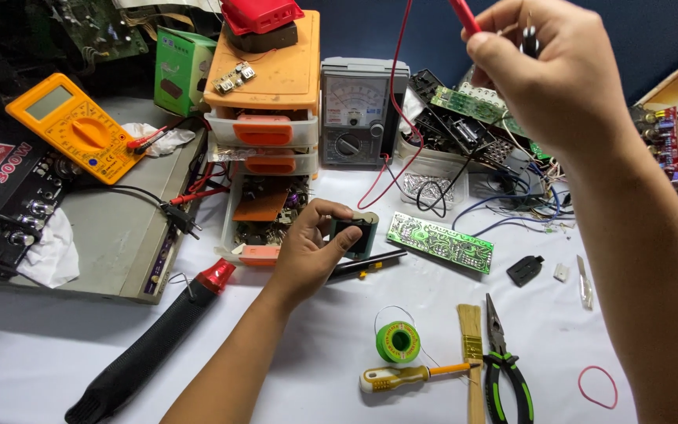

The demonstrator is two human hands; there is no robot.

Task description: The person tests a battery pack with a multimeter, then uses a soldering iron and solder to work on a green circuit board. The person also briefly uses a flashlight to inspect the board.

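1. Fingers of your left hand (pixel 311 243) are curled around a small dark rectangular part with a teal edge (pixel 355 234) — thumb across its face, the part held just above the desk (pixel 300 361).
2. Your right hand (pixel 566 74) is raised high, pinched shut on a red test probe (pixel 464 16); a black probe (pixel 530 41) shows between the same fingers, though how it is gripped you cannot tell.
3. Just right of your left hand lies a green circuit board (pixel 439 242), and a dark pen-like tool (pixel 366 265) lies right under the held part.
4. Behind your left hand stands an orange-and-white drawer unit (pixel 264 102), its lowest drawer pulled out and full of small parts.
5. Below your right hand, a grey analog meter (pixel 359 110) stands upright, its red lead (pixel 395 102) running up toward your fingers.
6. Nearer to you than your left hand: a spool of solder (pixel 398 341), a yellow-handled screwdriver (pixel 406 377), a brush (pixel 472 353) and green-handled pliers (pixel 504 361) — all close together.
7. Left of your left hand lie a black heat tool with a red tip (pixel 158 338) and, further off, a yellow digital multimeter (pixel 76 126).
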